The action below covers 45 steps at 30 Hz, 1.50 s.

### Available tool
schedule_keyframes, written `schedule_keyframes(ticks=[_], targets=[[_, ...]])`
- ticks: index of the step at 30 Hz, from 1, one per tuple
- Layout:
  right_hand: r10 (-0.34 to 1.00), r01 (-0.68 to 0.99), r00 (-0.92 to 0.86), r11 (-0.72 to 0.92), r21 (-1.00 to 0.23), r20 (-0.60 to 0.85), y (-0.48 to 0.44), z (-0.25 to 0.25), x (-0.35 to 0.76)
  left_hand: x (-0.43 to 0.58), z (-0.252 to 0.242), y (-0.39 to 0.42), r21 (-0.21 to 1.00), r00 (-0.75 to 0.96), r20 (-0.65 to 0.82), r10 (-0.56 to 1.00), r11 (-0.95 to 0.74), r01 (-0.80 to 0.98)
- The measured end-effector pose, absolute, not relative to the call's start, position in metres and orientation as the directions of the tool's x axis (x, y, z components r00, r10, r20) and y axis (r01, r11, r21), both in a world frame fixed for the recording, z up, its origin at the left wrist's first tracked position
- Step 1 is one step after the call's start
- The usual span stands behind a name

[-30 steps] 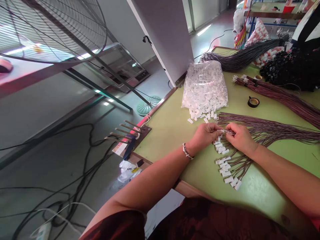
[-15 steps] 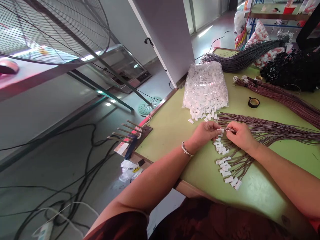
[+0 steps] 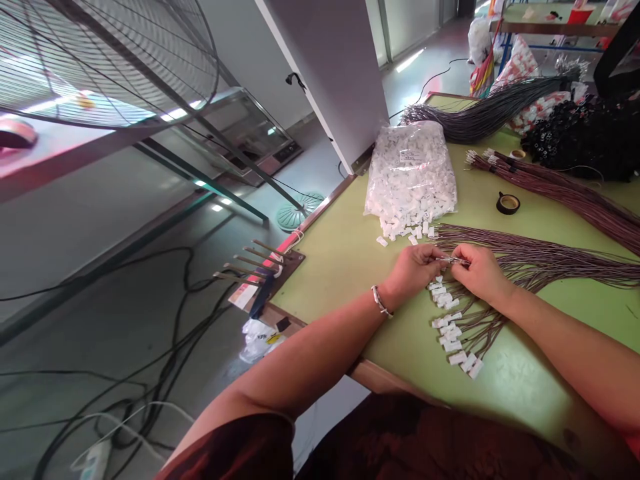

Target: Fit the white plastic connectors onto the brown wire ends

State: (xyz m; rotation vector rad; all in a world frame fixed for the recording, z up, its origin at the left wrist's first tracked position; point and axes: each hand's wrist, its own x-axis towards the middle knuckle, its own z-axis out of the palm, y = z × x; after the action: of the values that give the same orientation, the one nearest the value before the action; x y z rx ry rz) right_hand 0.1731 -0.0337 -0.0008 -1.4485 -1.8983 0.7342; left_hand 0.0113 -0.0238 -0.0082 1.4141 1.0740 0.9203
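Note:
My left hand (image 3: 419,268) is closed, its thumb and fingertips pinching the ends of thin brown wires. Close beside it, my right hand (image 3: 477,270) is also closed, gripping the same wires a little farther back. Several wires fitted with white connector housings (image 3: 453,333) lie fanned out just below both hands. Beyond the hands a bundle of brown wires (image 3: 540,257) stretches to the right. Loose white housings (image 3: 413,239) are scattered at the mouth of a clear plastic bag (image 3: 413,167) full of them. Whether a housing is between my fingers is hidden.
A roll of black tape (image 3: 508,203) and a second brown wire bundle (image 3: 565,193) lie farther back on the green table (image 3: 330,267). A rack with metal prongs (image 3: 273,267) is fixed at the left edge. A large fan (image 3: 110,60) stands at upper left.
The white connector housing seen at my left fingertips no longer shows there. Now wire ends run between both hands, and my left hand has shifted slightly right.

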Motion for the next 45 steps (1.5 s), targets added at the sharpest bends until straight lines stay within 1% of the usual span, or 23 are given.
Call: schedule_keyframes(ticks=[4, 7, 10, 13, 16, 19, 21, 23, 25, 27, 28, 31, 33, 34, 36, 37, 40, 42, 43, 44, 45], targets=[[0.974, 0.570, -0.184, 0.213, -0.794, 0.129, -0.033, 0.002, 0.175, 0.007, -0.009, -0.021, 0.993, 0.320, 0.006, 0.947, -0.044, 0.110], [0.981, 0.538, -0.165, 0.172, -0.825, 0.097, -0.032, 0.004, 0.175, 0.002, -0.011, -0.019, 0.996, 0.310, 0.005, 0.951, -0.034, 0.089], [0.984, 0.531, -0.154, 0.160, -0.832, 0.091, -0.032, 0.004, 0.175, 0.000, -0.012, -0.019, 0.997, 0.317, -0.001, 0.948, -0.023, 0.072], [0.984, 0.530, -0.148, 0.163, -0.832, 0.099, -0.032, 0.004, 0.175, -0.001, -0.013, -0.019, 0.994, 0.339, 0.025, 0.940, -0.058, 0.089], [0.985, 0.507, -0.158, 0.144, -0.850, 0.073, -0.031, 0.006, 0.176, -0.002, -0.014, -0.019, 0.964, 0.329, 0.142, 0.933, -0.206, 0.166], [0.984, 0.481, -0.174, 0.110, -0.870, 0.029, -0.028, 0.006, 0.177, -0.003, -0.013, -0.020, 0.865, 0.339, 0.327, 0.882, -0.424, 0.269], [0.981, 0.466, -0.193, 0.100, -0.879, 0.009, -0.027, 0.005, 0.178, -0.001, -0.012, -0.020, 0.791, 0.368, 0.415, 0.832, -0.530, 0.307], [0.977, 0.445, -0.214, 0.103, -0.890, 0.006, -0.026, 0.003, 0.178, 0.001, -0.011, -0.020, 0.743, 0.402, 0.455, 0.795, -0.587, 0.321], [0.974, 0.433, -0.224, 0.113, -0.894, 0.015, -0.025, 0.002, 0.178, 0.005, -0.010, -0.020, 0.739, 0.426, 0.453, 0.783, -0.597, 0.311], [0.972, 0.432, -0.232, 0.126, -0.893, 0.025, -0.025, 0.002, 0.179, 0.008, -0.010, -0.019, 0.786, 0.432, 0.408, 0.804, -0.550, 0.281], [0.972, 0.436, -0.232, 0.130, -0.890, 0.028, -0.025, 0.002, 0.179, 0.008, -0.010, -0.018, 0.832, 0.422, 0.360, 0.832, -0.491, 0.258], [0.974, 0.449, -0.225, 0.137, -0.883, 0.037, -0.026, 0.002, 0.179, 0.009, -0.010, -0.017, 0.969, 0.360, 0.113, 0.926, -0.184, 0.168], [0.974, 0.463, -0.217, 0.162, -0.871, 0.066, -0.028, 0.002, 0.180, 0.008, -0.009, -0.017, 0.993, 0.340, -0.039, 0.940, -0.001, 0.116], [0.973, 0.478, -0.215, 0.185, -0.858, 0.090, -0.029, 0.002, 0.180, 0.007, -0.008, -0.016, 0.994, 0.340, -0.082, 0.937, 0.051, 0.098], [0.964, 0.539, -0.208, 0.254, -0.803, 0.166, -0.032, 0.002, 0.180, 0.006, -0.006, -0.015, 0.993, 0.343, -0.114, 0.932, 0.097, 0.065], [0.953, 0.583, -0.212, 0.300, -0.755, 0.214, -0.033, 0.002, 0.180, 0.006, -0.005, -0.015, 0.993, 0.344, -0.121, 0.931, 0.110, 0.051], [0.889, 0.702, -0.315, 0.453, -0.550, 0.331, -0.036, 0.002, 0.181, 0.005, -0.001, -0.013, 0.989, 0.350, -0.144, 0.926, 0.141, 0.034], [0.853, 0.746, -0.395, 0.514, -0.422, 0.341, -0.038, 0.002, 0.182, 0.005, 0.000, -0.012, 0.987, 0.352, -0.160, 0.922, 0.155, 0.042], [0.845, 0.760, -0.415, 0.526, -0.381, 0.338, -0.038, 0.002, 0.182, 0.004, 0.000, -0.012, 0.986, 0.352, -0.163, 0.922, 0.157, 0.046], [0.842, 0.767, -0.419, 0.529, -0.364, 0.340, -0.038, 0.002, 0.182, 0.004, 0.000, -0.012, 0.986, 0.356, -0.165, 0.920, 0.157, 0.051], [0.844, 0.766, -0.409, 0.524, -0.372, 0.347, -0.038, 0.002, 0.182, 0.004, -0.001, -0.012, 0.987, 0.360, -0.163, 0.919, 0.154, 0.054]])
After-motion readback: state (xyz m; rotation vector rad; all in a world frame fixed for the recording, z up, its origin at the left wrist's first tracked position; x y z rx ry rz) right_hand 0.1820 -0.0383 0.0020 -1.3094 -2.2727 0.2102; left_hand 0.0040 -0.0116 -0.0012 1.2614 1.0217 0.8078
